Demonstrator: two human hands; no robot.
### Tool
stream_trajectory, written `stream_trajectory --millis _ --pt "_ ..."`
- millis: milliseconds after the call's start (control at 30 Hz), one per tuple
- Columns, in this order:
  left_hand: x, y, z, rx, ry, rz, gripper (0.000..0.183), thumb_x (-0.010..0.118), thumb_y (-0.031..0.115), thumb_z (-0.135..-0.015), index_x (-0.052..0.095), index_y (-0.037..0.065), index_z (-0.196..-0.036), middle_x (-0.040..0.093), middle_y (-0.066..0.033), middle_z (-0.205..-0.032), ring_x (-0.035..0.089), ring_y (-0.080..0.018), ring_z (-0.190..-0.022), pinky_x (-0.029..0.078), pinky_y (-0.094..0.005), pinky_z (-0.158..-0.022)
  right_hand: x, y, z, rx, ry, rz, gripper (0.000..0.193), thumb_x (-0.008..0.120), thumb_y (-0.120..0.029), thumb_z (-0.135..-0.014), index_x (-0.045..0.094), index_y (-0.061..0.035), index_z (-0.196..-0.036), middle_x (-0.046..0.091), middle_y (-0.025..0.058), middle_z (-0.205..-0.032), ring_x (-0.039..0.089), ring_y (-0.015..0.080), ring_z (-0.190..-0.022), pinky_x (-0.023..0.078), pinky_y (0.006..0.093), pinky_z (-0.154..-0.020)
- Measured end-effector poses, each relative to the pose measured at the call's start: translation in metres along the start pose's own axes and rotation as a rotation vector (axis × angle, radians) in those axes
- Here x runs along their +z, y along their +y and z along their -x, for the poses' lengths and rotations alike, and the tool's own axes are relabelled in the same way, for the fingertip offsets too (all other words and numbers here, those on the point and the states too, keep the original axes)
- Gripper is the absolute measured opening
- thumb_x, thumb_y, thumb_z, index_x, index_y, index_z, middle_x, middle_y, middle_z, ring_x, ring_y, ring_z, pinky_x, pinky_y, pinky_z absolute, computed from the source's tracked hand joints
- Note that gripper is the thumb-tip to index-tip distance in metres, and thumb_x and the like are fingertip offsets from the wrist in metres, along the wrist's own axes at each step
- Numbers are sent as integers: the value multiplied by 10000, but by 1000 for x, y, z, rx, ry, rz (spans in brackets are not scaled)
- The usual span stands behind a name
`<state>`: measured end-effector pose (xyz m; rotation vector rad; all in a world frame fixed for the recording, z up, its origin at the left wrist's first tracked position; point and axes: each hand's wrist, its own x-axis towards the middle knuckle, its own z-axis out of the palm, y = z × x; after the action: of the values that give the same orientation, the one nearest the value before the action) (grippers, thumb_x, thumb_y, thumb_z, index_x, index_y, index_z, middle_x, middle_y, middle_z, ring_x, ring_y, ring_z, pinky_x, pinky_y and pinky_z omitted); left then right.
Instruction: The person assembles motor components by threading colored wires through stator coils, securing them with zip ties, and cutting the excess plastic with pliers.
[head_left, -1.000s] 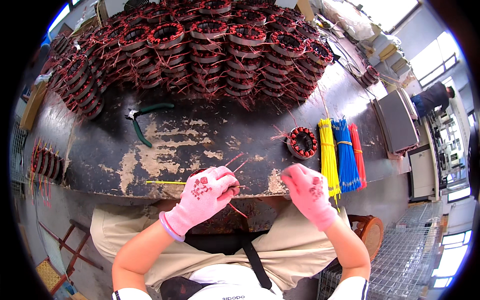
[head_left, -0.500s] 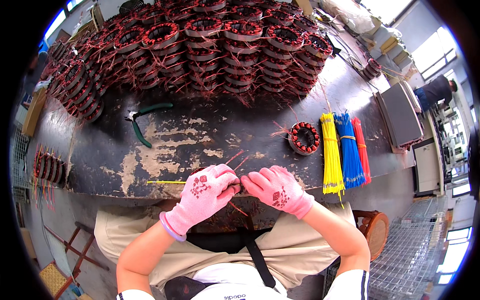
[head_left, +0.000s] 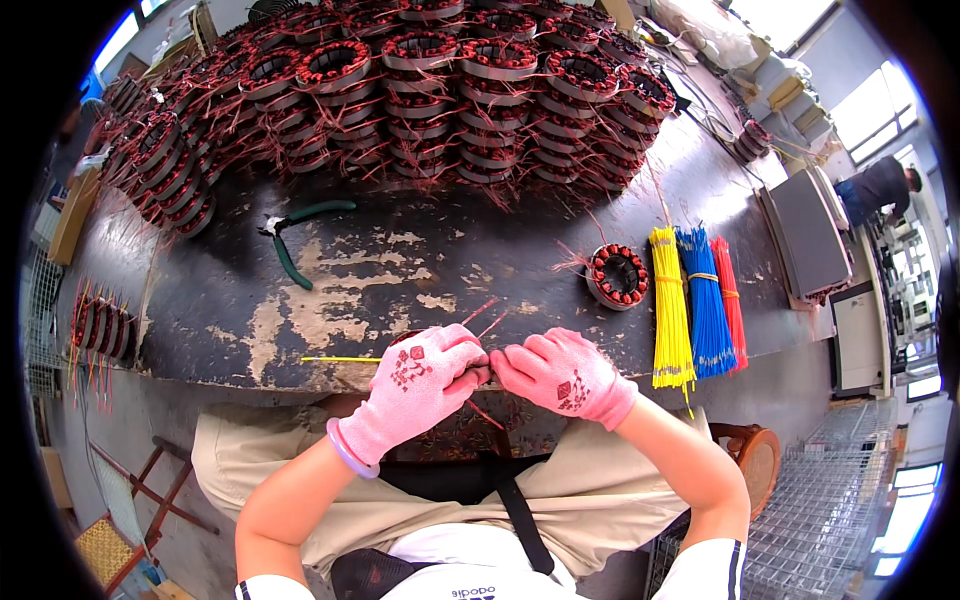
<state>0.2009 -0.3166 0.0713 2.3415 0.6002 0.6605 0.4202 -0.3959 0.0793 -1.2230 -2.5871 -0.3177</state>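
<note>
Our left hand (head_left: 420, 378) and right hand (head_left: 562, 374) meet at the desk (head_left: 330, 300) edge, both grips pinched on thin wires (head_left: 488, 318) of a stator (head_left: 470, 430) resting in our lap. One stator (head_left: 617, 276) sits finished-looking beside the sleeves (head_left: 670, 305); the heap (head_left: 400, 90) beyond likely waits. Pliers (head_left: 295, 235) lie on worn, peeling desk paint; windows brighten the workshop.

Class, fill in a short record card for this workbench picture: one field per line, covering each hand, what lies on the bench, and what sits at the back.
Left hand: pink glove, pinching thin copper wires
Right hand: pink glove, fingertips meeting the left hand's
Yellow sleeve: sticks out left of the left hand
Bench: dark, worn
Pliers: green handles
Lone stator: beside yellow, blue, red tube bundles
Back: stacked wound stators
</note>
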Motion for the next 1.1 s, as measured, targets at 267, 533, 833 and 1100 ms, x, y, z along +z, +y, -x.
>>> stream_trajectory --millis 267,533,833,1100 --pt "0 -1 1 36 -1 -15 121 756 105 -791 692 83 -892 666 -66 -960 669 -284 -874 549 -386 -761 11 -22 -3 1313 -176 -1665 176 669 -209 -954 661 -39 -907 675 47 -806 558 64 -628 457 285 -573" --pt "1 -1 2 26 12 -7 98 742 101 -798 684 84 -874 659 -57 -947 664 -284 -860 544 -388 -752 4 -34 2 413 178 -36 294 755 -250 -858 677 -125 -1113 678 38 -900 654 229 -743 539 364 -696" --pt "-1 -1 1 50 -14 -18 128 731 72 -793 676 88 -908 657 -60 -942 663 -292 -856 541 -391 -751 2 -26 9 1095 -165 -1416 164 643 -194 -949 667 -90 -1074 671 86 -929 646 161 -782 515 316 -686" --pt "0 -1 1 32 0 -21 139 733 69 -787 680 89 -913 664 -62 -959 666 -293 -872 543 -393 -757 -12 -14 -3 239 -143 -174 184 643 -213 -913 647 -112 -1066 601 61 -886 660 251 -810 536 387 -703"
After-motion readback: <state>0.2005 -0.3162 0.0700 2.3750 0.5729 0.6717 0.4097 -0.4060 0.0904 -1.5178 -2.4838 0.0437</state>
